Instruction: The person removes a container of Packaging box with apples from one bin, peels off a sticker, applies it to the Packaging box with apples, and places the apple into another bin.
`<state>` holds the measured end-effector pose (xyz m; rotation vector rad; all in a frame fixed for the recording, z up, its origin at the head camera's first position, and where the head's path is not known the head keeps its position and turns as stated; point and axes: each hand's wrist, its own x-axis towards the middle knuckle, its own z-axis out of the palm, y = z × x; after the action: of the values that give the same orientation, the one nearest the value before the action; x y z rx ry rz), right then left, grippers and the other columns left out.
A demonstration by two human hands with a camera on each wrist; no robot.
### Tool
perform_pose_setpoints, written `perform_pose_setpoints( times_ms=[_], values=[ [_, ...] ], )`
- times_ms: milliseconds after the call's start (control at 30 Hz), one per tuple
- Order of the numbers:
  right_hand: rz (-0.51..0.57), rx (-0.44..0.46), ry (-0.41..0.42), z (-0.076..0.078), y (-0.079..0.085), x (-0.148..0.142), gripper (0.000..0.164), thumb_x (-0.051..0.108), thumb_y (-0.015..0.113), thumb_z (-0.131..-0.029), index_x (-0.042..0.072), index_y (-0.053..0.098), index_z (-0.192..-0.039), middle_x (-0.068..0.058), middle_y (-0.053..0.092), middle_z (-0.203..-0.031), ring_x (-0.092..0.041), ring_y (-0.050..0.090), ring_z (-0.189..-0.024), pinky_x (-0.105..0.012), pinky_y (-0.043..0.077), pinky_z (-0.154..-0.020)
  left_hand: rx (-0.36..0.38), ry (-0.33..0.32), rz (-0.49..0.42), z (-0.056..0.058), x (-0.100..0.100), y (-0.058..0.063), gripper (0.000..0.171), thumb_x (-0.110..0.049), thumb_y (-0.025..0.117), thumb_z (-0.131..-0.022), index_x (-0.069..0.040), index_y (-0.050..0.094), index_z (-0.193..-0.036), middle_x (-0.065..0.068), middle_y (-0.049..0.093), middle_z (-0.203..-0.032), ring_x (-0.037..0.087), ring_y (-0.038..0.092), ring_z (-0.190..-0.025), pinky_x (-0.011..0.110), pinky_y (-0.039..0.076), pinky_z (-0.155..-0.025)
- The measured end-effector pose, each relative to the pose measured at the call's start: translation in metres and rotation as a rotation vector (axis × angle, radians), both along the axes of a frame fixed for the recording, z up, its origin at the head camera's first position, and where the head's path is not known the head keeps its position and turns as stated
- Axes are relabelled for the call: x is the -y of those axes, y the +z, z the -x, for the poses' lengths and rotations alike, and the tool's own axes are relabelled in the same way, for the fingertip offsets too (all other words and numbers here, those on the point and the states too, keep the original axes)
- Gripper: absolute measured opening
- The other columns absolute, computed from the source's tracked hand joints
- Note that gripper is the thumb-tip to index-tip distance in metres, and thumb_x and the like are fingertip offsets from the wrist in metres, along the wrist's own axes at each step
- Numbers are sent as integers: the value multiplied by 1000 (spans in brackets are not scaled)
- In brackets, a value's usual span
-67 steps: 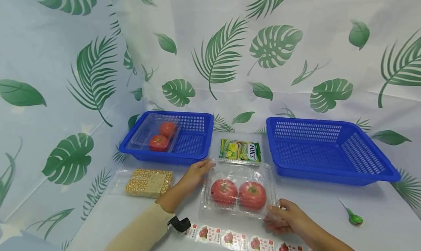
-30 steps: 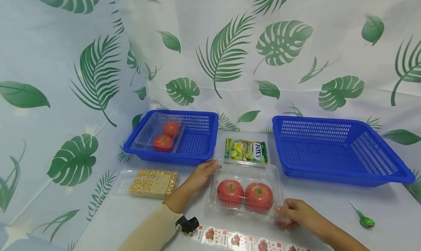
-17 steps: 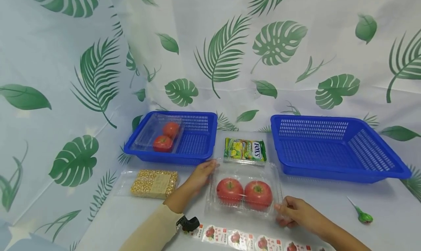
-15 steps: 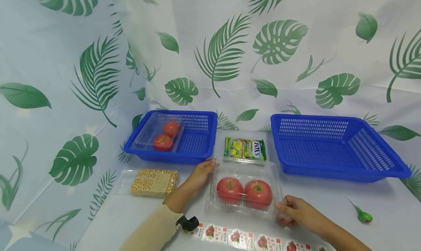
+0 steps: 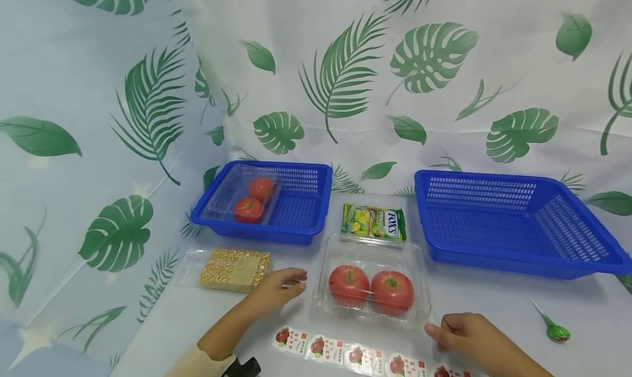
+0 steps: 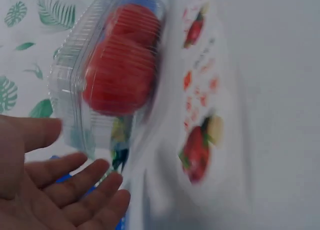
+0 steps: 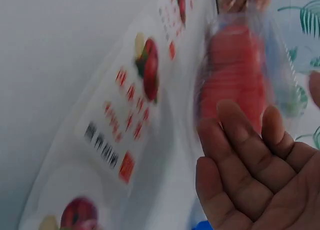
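A clear plastic clamshell box (image 5: pixel 412 256) lies on the white table with its lid over two red apples, the left one (image 5: pixel 349 285) and the right one (image 5: pixel 392 292). My left hand (image 5: pixel 276 293) hovers left of the box, apart from it, fingers spread loosely. In the left wrist view that hand (image 6: pixel 65 185) holds nothing. By the box's front right corner is my right hand (image 5: pixel 466 338), its thumb tip close to the edge; contact there is hard to tell. The right wrist view shows the fingers (image 7: pixel 235 155) relaxed, gripping nothing.
A strip of printed stickers (image 5: pixel 323 348) runs along the front. Behind the box lies a green FOX'S candy bag (image 5: pixel 367 221). Blue baskets stand left (image 5: pixel 296 237) and right (image 5: pixel 494 223); the left one holds another apple box. A corn pack (image 5: pixel 219 267) and a green flower bud (image 5: pixel 557 332) flank it.
My left hand has let go of the box's far left side and drawn back toward me. The right hand has come off its right edge. The box has stayed about where it was.
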<state>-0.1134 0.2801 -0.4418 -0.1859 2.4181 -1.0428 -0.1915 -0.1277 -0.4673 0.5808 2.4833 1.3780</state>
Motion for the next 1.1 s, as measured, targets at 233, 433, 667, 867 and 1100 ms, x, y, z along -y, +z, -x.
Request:
perform_pose_setpoints(
  times_ms=[233, 433, 667, 867, 1100],
  values=[
    [127, -208, 335, -14, 11, 27, 17, 29, 59, -98, 19, 66, -88, 16, 59, -70, -1, 54, -64, -24, 44, -53, -141, -92, 344, -27, 26, 5, 33, -27, 75, -86, -6, 70, -112, -3, 67, -103, 15, 61, -95, 34, 51, -82],
    [262, -322, 493, -14, 12, 61, 11, 25, 58, -99, 21, 68, -95, 20, 63, -84, 2, 59, -75, -23, 52, -62, -150, -131, 487, -40, 34, 6, 56, -41, 86, -69, -13, 70, -115, -14, 57, -101, 6, 52, -92, 34, 48, -85],
    [232, -431, 587, -14, 3, 90, 14, 30, 58, -99, 22, 69, -95, 24, 60, -83, 5, 56, -74, -20, 52, -64, -123, -131, 511, -54, 32, -5, 56, -37, 88, -67, -19, 67, -114, -15, 45, -108, 3, 49, -92, 33, 50, -86],
    [277, -448, 633, -7, 2, 110, 18, 28, 55, -101, 16, 68, -103, 20, 64, -93, 4, 60, -84, -21, 53, -71, -152, -148, 512, -59, 33, -5, 35, -33, 89, -67, -26, 63, -91, -18, 46, -100, 1, 48, -86, 30, 49, -82],
    [282, -319, 571, -1, 7, 124, 23, 33, 56, -99, 16, 70, -105, 20, 64, -93, 3, 60, -83, -22, 54, -72, -124, -162, 493, -56, 28, -2, 42, -27, 88, -69, -25, 58, -98, -17, 49, -87, 1, 47, -78, 26, 45, -70]
  ],
)
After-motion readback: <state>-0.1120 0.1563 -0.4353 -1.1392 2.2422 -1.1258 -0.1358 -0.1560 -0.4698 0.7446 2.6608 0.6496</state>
